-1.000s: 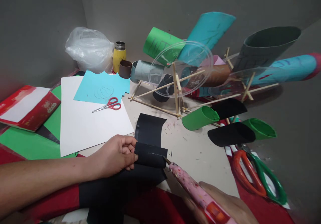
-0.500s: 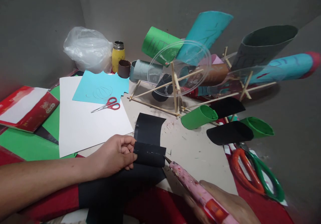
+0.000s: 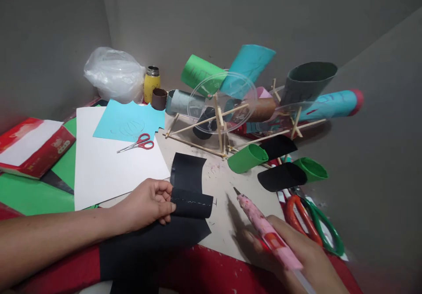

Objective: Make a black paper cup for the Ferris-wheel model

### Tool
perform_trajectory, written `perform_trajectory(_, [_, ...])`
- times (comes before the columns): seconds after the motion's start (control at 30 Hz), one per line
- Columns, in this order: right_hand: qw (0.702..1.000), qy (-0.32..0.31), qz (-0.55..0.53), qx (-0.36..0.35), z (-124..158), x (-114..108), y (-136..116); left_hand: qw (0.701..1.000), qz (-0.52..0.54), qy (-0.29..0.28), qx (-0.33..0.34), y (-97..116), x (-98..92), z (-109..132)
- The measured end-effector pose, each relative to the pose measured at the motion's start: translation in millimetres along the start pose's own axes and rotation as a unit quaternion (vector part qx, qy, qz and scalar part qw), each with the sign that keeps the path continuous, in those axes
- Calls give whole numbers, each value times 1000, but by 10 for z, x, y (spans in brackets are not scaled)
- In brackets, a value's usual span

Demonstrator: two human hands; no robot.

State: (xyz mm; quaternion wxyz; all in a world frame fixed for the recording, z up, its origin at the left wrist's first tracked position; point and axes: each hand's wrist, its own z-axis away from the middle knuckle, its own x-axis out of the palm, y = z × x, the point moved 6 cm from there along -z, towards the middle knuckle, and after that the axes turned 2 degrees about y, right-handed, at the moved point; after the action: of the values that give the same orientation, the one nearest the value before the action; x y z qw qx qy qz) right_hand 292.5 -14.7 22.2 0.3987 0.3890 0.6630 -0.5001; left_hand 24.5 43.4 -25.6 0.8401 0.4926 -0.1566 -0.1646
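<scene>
My left hand [image 3: 156,201] pinches the left end of a strip of black paper [image 3: 193,202] that is partly rolled, its flat part reaching back over the board. A thin shiny line of glue runs along the rolled part. In my right hand [image 3: 290,241] is a pink glue gun [image 3: 260,223] with a glue stick coming out of its back. Its dark nozzle points up and left, apart from the paper and above the board. More black paper [image 3: 158,237] lies under my left forearm and the roll.
Small red-handled scissors [image 3: 136,143] lie on white and blue paper [image 3: 128,120]. A stick frame [image 3: 220,125] with clear discs and coloured paper tubes stands behind. Green tubes [image 3: 248,158] and large scissors [image 3: 314,223] are at right. A yellow bottle [image 3: 152,83] and plastic bag [image 3: 114,74] stand at back.
The glue gun has moved away from the right end of the black roll, up and to the right. My left hand keeps its pinch. The whole view has shifted slightly.
</scene>
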Motion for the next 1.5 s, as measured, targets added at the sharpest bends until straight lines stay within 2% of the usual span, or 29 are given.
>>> perform_trajectory(0.13, [997,-72,11,-6,-145,21,70,1000,11,3,9,-3,-9,-5])
perform_trajectory(0.3, [992,-117,52,19,-246,144,164,1000,26,6,3,27,-7,3])
perform_trajectory(0.6, [994,-76,74,36,-375,167,323,1000,1,11,-3,71,-8,22])
perform_trajectory(0.77, [992,-92,80,30,-355,159,317,1000,-6,3,9,50,-10,16])
perform_trajectory(0.87, [993,-80,87,15,-338,38,249,1000,-11,-5,14,45,-6,6])
perform_trajectory(0.93, [995,-44,91,5,-358,-106,150,1000,-12,-12,16,45,-1,0])
perform_trajectory(1.03, [998,8,45,-40,-482,-299,-122,1000,-16,-17,15,45,2,-4])
perform_trajectory(1.13, [992,42,-30,-118,-758,-355,-459,1000,-19,-16,16,47,2,-1])
perform_trajectory(1.23, [986,28,-68,-152,-1149,-174,-679,1000,-15,-13,13,43,4,-3])
perform_trajectory(1.33, [980,-28,-98,-170,-1497,177,-793,1000,1,-11,2,27,6,-19])
perform_trajectory(1.43, [974,-74,-111,-182,-1682,480,-835,1000,14,-6,-8,12,0,-38])
perform_trajectory(1.5, [971,-84,-119,-188,-1715,569,-839,1000,19,-5,-10,9,-6,-44])
